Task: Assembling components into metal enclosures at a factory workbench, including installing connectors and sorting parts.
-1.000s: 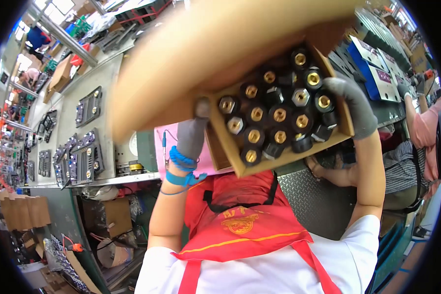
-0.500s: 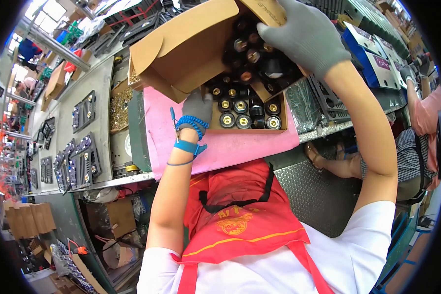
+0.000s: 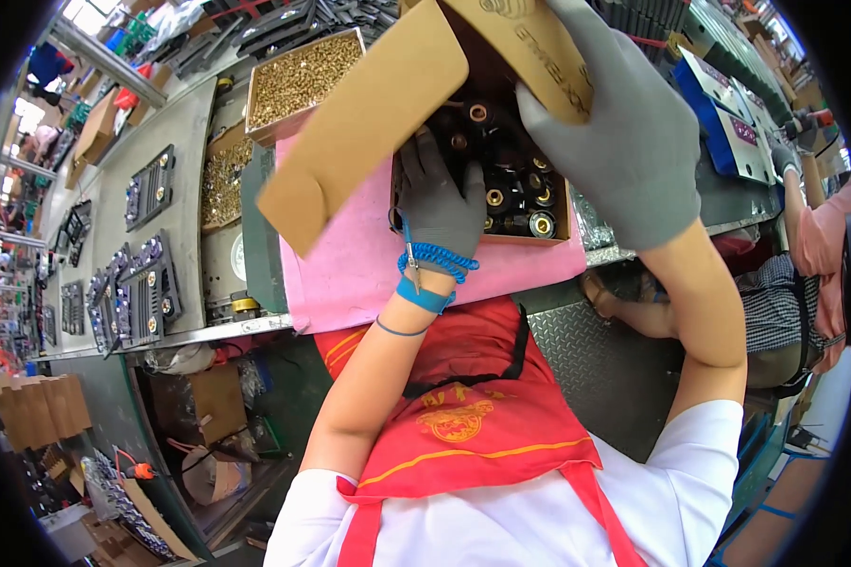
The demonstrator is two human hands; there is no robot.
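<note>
A brown cardboard box stands on a pink mat at the bench edge, its flaps raised. Inside it lie several black round parts with brass centres. My left hand, in a grey glove with a blue coiled wrist strap, reaches into the box and rests on the parts. My right hand, also in a grey glove, grips the box's right flap from above. Whether the left fingers hold a part is hidden.
An open box of small brass pieces sits behind the pink mat. Black fixtures with brass inserts lie in rows on the grey bench at left. Blue units stand at right, where another person works.
The box has come down from in front of my face onto the pink mat. My left hand moved from its side into the box; my right hand now holds the flap.
</note>
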